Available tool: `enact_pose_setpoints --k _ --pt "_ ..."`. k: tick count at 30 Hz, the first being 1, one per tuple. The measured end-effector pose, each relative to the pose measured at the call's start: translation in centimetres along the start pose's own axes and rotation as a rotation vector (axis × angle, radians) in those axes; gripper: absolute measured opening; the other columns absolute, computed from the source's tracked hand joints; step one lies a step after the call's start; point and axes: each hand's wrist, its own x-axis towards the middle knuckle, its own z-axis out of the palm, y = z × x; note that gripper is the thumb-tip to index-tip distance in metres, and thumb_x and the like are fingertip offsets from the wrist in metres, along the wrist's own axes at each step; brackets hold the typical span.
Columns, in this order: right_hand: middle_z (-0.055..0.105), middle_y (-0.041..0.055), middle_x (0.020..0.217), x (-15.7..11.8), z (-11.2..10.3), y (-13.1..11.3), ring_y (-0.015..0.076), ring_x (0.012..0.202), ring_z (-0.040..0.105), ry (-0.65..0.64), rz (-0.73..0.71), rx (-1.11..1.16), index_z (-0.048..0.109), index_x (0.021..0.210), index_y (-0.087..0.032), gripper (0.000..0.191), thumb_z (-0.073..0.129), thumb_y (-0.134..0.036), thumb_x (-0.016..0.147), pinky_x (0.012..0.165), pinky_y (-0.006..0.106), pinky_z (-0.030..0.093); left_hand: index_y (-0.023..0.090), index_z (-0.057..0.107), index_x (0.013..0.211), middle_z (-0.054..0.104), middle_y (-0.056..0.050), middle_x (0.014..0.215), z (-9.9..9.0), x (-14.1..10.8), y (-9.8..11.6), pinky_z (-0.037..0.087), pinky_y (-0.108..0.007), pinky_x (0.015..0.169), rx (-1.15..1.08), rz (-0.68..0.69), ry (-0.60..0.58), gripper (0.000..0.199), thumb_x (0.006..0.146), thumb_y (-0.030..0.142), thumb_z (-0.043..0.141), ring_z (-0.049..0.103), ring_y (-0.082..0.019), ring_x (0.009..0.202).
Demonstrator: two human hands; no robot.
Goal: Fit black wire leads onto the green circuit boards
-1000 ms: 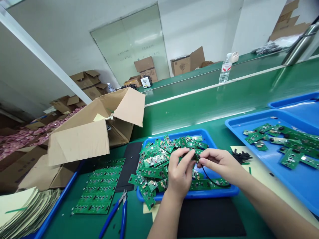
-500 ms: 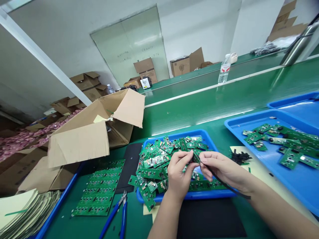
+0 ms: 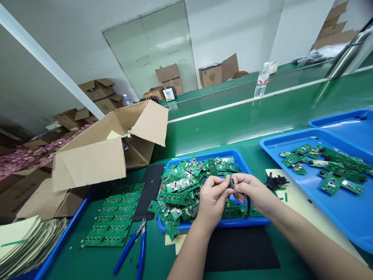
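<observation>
Over a blue tray (image 3: 250, 223) heaped with green circuit boards (image 3: 180, 185), my two hands meet fingertip to fingertip. My left hand (image 3: 212, 198) pinches a small circuit board (image 3: 231, 181), mostly hidden by the fingers. My right hand (image 3: 253, 191) is closed on a thin black strip (image 3: 248, 208), with its fingertips against the board. The strip's loose end curves down below the right hand. A pile of short black strip pieces (image 3: 276, 181) lies on pale paper to the right of the hands.
Blue-handled nippers (image 3: 141, 241) and a panel of joined boards (image 3: 113, 217) lie left. An open cardboard box (image 3: 90, 163) stands behind them. Another blue tray (image 3: 335, 210) holds boards at right. A black mat (image 3: 241, 249) lies in front; a water bottle (image 3: 261, 81) stands farther back.
The black strip's free end has swung from lying along the right wrist to hanging downward in a curve. The right fingers have curled closer around the board; the view has shifted slightly.
</observation>
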Motion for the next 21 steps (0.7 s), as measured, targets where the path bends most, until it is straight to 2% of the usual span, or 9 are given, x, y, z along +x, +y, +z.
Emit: enact_pose_setpoints --k 5,8,10,13,16,18,21 --pt "0.042 -0.0056 0.046 -0.2 -0.4 -0.9 0.0077 0.043 0.038 0.122 -0.117 -0.177 0.045 0.061 -0.018 0.021 0.056 -0.032 0.073 0.044 0.022 0.034 0.020 0.065 0.108 0.056 -0.005 0.083 0.2 0.1 0.1 0.047 -0.024 0.064 -0.076 -0.180 0.036 0.029 0.081 0.029 0.058 0.054 -0.013 0.072" --pt "0.051 -0.0023 0.063 -0.3 -0.4 -1.0 0.0090 0.053 0.047 0.219 -0.241 -0.232 0.048 0.074 -0.018 0.020 0.062 -0.033 0.073 0.049 0.022 0.040 0.020 0.065 0.108 0.058 -0.005 0.085 0.1 0.1 0.3 0.047 -0.025 0.064 -0.111 -0.221 0.024 0.029 0.081 0.029 0.058 0.054 -0.013 0.073" --pt "0.054 0.0002 0.072 -0.3 -0.3 -0.9 0.0101 0.060 0.051 0.214 -0.287 -0.271 0.050 0.082 -0.018 0.022 0.063 -0.034 0.074 0.052 0.022 0.043 0.020 0.066 0.107 0.059 -0.006 0.085 0.1 0.1 0.4 0.047 -0.025 0.066 -0.135 -0.232 0.025 0.029 0.081 0.030 0.058 0.055 -0.014 0.074" --pt "0.053 -0.0005 0.070 -0.1 -0.3 -0.8 0.0086 0.053 0.050 0.155 -0.234 -0.242 0.050 0.084 -0.018 0.025 0.061 -0.039 0.076 0.045 0.021 0.043 0.018 0.068 0.101 0.061 -0.006 0.083 -0.1 0.3 0.4 0.048 -0.026 0.066 -0.182 -0.259 0.039 0.028 0.078 0.032 0.061 0.056 -0.015 0.075" --pt "0.054 -0.0018 0.070 0.2 -0.7 -0.9 0.0052 0.043 0.046 0.122 -0.159 -0.178 0.046 0.081 -0.018 0.031 0.063 -0.042 0.074 0.034 0.018 0.037 0.016 0.069 0.096 0.062 -0.006 0.082 -0.1 0.4 0.2 0.048 -0.025 0.063 -0.247 -0.295 0.036 0.029 0.075 0.034 0.065 0.057 -0.015 0.072" --pt "0.057 -0.0002 0.077 0.3 -0.9 -1.0 0.0038 0.041 0.046 0.120 -0.151 -0.170 0.043 0.080 -0.018 0.032 0.065 -0.041 0.073 0.032 0.017 0.036 0.015 0.069 0.095 0.062 -0.006 0.081 0.0 0.4 0.1 0.048 -0.025 0.064 -0.271 -0.311 0.048 0.030 0.073 0.035 0.066 0.058 -0.016 0.073" --pt "0.059 0.0013 0.085 0.4 -1.2 -1.1 0.0040 0.043 0.049 0.107 -0.161 -0.160 0.042 0.081 -0.018 0.033 0.065 -0.040 0.072 0.035 0.018 0.039 0.014 0.068 0.093 0.064 -0.007 0.082 0.2 0.4 -0.1 0.049 -0.027 0.066 -0.301 -0.345 0.071 0.031 0.070 0.035 0.069 0.060 -0.017 0.075"
